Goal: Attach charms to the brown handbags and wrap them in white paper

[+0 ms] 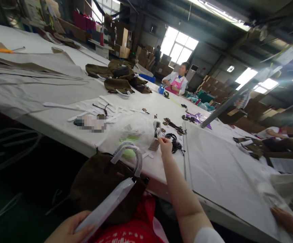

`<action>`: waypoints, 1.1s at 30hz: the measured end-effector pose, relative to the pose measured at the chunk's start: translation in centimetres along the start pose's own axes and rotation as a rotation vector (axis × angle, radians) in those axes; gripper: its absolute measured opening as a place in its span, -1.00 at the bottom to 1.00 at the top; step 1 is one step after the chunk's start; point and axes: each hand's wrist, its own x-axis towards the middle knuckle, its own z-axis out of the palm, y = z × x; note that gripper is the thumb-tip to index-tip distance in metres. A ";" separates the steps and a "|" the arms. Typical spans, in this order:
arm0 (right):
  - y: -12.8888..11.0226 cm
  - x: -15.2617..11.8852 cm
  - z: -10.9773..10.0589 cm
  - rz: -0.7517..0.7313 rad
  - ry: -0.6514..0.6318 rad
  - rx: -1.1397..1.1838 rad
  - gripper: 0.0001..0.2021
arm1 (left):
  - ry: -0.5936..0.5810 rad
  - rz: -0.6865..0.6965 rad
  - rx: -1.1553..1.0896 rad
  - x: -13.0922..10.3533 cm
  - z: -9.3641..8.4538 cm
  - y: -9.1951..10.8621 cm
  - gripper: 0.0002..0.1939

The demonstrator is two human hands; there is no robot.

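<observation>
A dark olive-brown bag [95,182] leans against the table's front edge, in front of my red apron. Its curved handle [129,148] is wrapped in clear plastic. My left hand [71,227] is closed around the bag's long strap [108,202], which is covered in whitish wrapping. Stretched over the table, my right hand [166,145] has thumb and fingers pinched together at what looks like a tape dispenser [156,127]; anything between the fingertips is too small to make out. Beside that hand lies a bundle of black cords [175,143].
A clear plastic bag [136,130] with green contents lies left of the dispenser. Several olive bags [118,79] are piled farther back. Small metal-coloured parts with cords [173,125] lie mid-table. A grey pole [227,104] rises at right. A person in a pink apron [176,84] stands across.
</observation>
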 end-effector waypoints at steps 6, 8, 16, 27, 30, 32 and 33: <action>1.0 -3.0 -0.2 0.082 -0.031 0.067 -0.69 | -0.066 0.011 -0.016 0.2 0.0 -0.1 -0.45; 0.9 -3.4 -0.2 0.127 -0.042 0.087 -0.71 | -0.055 0.004 -0.007 -0.1 0.1 0.5 -0.46; 0.1 -6.5 -1.8 0.272 -0.199 0.052 -0.78 | 0.012 0.016 -0.043 -1.6 0.9 2.6 -0.53; -1.7 -25.8 0.3 0.730 -1.283 0.228 -0.66 | 0.051 0.013 -0.058 -1.6 1.3 3.1 -0.66; -1.0 -26.5 1.0 0.791 -1.328 0.195 -0.66 | 0.054 0.046 -0.042 -1.9 1.2 2.9 -0.71; -0.6 -26.6 1.2 0.813 -1.303 0.176 -0.68 | 0.062 0.061 -0.005 -2.0 1.1 2.9 -0.72; -0.5 -26.6 1.3 0.819 -1.288 0.169 -0.70 | 0.072 0.074 0.028 -2.1 1.1 3.0 -0.72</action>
